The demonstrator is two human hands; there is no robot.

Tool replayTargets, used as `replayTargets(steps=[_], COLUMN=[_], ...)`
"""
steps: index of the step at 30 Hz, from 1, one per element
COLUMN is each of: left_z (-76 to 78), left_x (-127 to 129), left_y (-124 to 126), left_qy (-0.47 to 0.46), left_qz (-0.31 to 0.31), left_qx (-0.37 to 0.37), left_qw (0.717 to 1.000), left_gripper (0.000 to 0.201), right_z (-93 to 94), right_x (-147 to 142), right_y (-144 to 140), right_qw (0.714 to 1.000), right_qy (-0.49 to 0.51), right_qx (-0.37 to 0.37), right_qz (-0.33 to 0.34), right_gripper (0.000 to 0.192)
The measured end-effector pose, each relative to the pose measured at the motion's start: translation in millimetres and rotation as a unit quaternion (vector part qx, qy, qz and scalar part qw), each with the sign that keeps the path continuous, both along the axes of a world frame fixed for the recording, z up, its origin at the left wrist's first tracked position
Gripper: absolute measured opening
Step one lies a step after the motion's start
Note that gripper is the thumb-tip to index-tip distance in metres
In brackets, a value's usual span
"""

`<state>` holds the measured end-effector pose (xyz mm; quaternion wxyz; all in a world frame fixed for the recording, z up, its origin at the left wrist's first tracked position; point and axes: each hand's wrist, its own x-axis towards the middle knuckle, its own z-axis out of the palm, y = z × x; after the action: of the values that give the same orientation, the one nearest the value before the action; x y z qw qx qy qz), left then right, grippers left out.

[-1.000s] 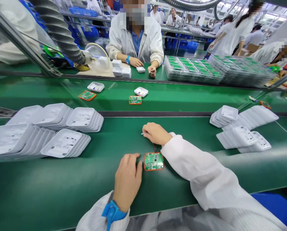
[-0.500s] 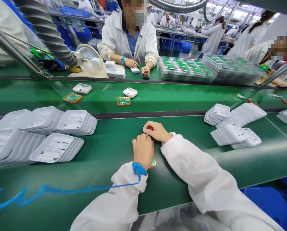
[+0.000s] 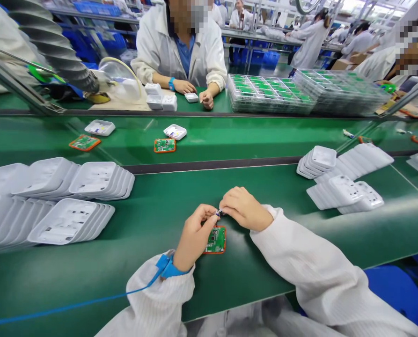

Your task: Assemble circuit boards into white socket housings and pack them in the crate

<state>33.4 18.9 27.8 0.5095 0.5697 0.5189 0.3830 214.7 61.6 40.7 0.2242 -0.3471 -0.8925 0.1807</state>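
Note:
My left hand (image 3: 195, 234), with a blue wrist strap (image 3: 170, 267) and cord, is closed in a pinch on a small white and dark part (image 3: 219, 213), too small to name. From the other side, the fingertips of my right hand (image 3: 245, 208) pinch the same part. Just below the fingers, a green circuit board (image 3: 216, 240) with an orange edge lies flat on the green table. My left hand hides the board's left side.
Stacked white plastic shells (image 3: 64, 220) stand on the left, and more white covers (image 3: 338, 192) on the right. Beyond the dark rail, the green belt (image 3: 230, 135) carries boards and white cases. A co-worker (image 3: 180, 51) sits opposite, beside trays of boards (image 3: 268, 93).
My left hand has turned and shifted left, exposing more of the board and the small part. My right hand has moved slightly right and down. Cases and boards on the belt appear further left.

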Motion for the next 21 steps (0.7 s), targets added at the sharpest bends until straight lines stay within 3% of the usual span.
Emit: replayTargets(steps=[6,14,17,21], left_z=[1.3,5.9,4.9,-4.2], left_x=[-1.1,-0.9,-3.6,-2.0], left_y=[-3.6,-4.8,-7.0,-3.8], left_qy=[0.127,0.291,0.292,0.294], left_qz=[0.012,0.004,-0.012,0.012], left_qx=[0.069,0.227,0.234,0.206], left_qw=[0.989,0.929,0.927,0.933], left_gripper=[0.016,0.017,0.018,0.017], right_z=[-4.5,-4.0,-2.0,-6.8], right_x=[-2.9,-6.4,-7.7,-16.1], right_y=[-1.2,-3.7,-5.1,-4.5], right_qw=[1.000,0.999,0.999,0.999], right_qy=[0.013,0.033,0.026,-0.017], right_qx=[0.011,0.011,0.006,0.031], right_qz=[0.021,0.021,0.030,0.025], right_gripper=[0.025,0.027,0.028,0.029])
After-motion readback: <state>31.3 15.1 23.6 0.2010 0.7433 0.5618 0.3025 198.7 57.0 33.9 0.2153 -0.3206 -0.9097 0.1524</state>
